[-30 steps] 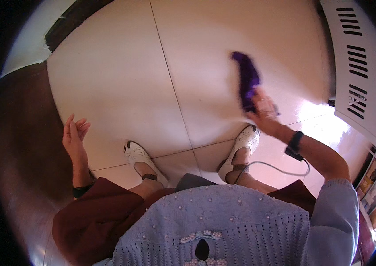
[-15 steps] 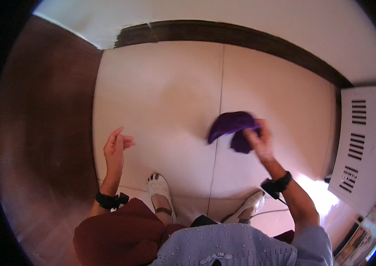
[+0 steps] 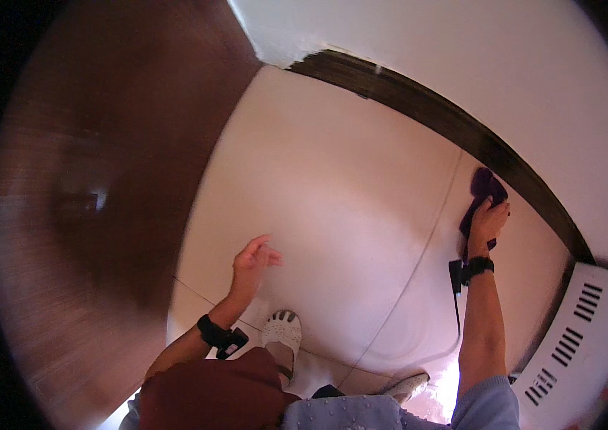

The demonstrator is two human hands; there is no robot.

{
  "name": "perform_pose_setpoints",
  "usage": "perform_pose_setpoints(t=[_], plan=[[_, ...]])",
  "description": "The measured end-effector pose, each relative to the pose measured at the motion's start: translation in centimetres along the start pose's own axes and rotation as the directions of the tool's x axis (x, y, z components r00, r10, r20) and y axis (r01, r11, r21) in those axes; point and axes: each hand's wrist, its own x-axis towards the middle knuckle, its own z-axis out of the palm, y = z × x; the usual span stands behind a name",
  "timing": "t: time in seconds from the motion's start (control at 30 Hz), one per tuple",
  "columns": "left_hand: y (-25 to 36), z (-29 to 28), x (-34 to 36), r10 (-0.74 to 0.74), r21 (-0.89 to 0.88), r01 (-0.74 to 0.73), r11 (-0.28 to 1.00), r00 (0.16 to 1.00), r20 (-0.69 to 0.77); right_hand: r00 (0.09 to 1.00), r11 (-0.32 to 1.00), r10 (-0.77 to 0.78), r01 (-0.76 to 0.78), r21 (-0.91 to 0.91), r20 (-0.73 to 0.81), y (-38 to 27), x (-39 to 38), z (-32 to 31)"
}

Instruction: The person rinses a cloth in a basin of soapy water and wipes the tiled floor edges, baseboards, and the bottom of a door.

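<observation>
A dark purple cloth [image 3: 485, 185] hangs bunched from my right hand [image 3: 488, 221], whose fingers are closed on it. That hand is reaching out on the right, close to the dark skirting board [image 3: 461, 125] at the foot of the white wall. Part of the cloth trails back along the hand toward the wrist. My left hand [image 3: 251, 263] holds nothing; it hovers above the pale floor tiles [image 3: 332, 215] with its fingers apart, slightly blurred. Black bands with small devices sit on both wrists.
On the left stands a brown wooden surface [image 3: 117, 193]. At the lower right is a white box-like panel [image 3: 569, 344] with dark slots. My white shoes [image 3: 282, 330] stand on the tiles at the bottom. A thin cable [image 3: 457, 315] hangs from the right wrist device.
My right hand has moved right with the purple cloth, nearer the skirting. The view has turned, and my left hand now appears further right, still empty.
</observation>
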Motion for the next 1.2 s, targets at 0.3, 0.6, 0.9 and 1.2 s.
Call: perform_pose_setpoints(t=[0.3,0.6,0.9,1.2], plan=[[0.4,0.3,0.8,-0.128,0.045,0.132,0.99,0.989,-0.074,0.992,0.998,-0.054,0.057,-0.015,0.116,-20.9,-3.5,3.8],[0.6,0.1,2.4,-0.045,0.052,0.048,0.997,0.997,-0.061,0.942,0.978,-0.204,0.188,0.085,0.267,-34.7,-6.8,5.7],[-0.6,0.0,3.1,-0.039,0.061,0.041,0.997,0.998,-0.042,0.822,0.875,-0.48,0.425,0.231,0.305,-38.4,-7.9,6.9],[-0.5,-1.4,3.8,-0.066,-0.071,0.061,0.996,0.995,-0.072,0.673,0.682,-0.705,0.557,0.475,0.224,-44.1,-7.5,9.3]])
